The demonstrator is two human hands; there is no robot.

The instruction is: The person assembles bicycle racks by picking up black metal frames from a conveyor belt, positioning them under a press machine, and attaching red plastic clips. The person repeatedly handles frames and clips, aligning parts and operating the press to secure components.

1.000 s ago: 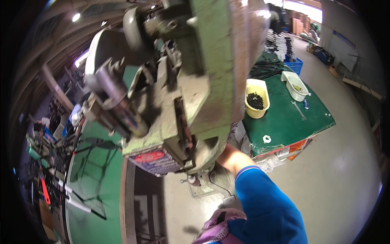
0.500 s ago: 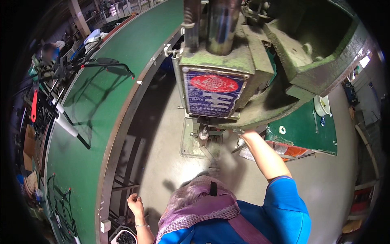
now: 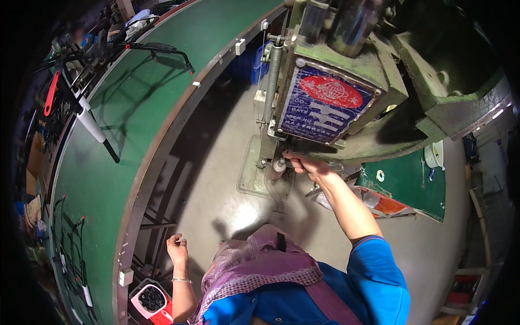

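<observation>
My right hand (image 3: 306, 164) reaches under the head of a green press machine (image 3: 346, 70). Its fingers are closed in a pinch at the lower tooling, beside an upright metal cylinder (image 3: 278, 169); whatever they hold is too small to make out. A blue and red label plate (image 3: 327, 103) is fixed to the front of the press. My left hand (image 3: 177, 249) hangs low near the edge of the green worktable (image 3: 157, 103), its fingers loosely bent and apart, with nothing in them. Below it stands a red and white container (image 3: 142, 313) of small black parts.
Black tubular frames with white sleeves (image 3: 91, 124) lie on the worktable to the left. A smaller green table (image 3: 403, 184) on the right bears a roll of tape (image 3: 381, 175) and a white tub (image 3: 434, 156). The press's pedal (image 3: 279, 218) stands near the floor.
My right hand has come into view from behind the press head, its fingers now at the tooling. The view has shifted, so the press appears further right. My left hand stays low and empty.
</observation>
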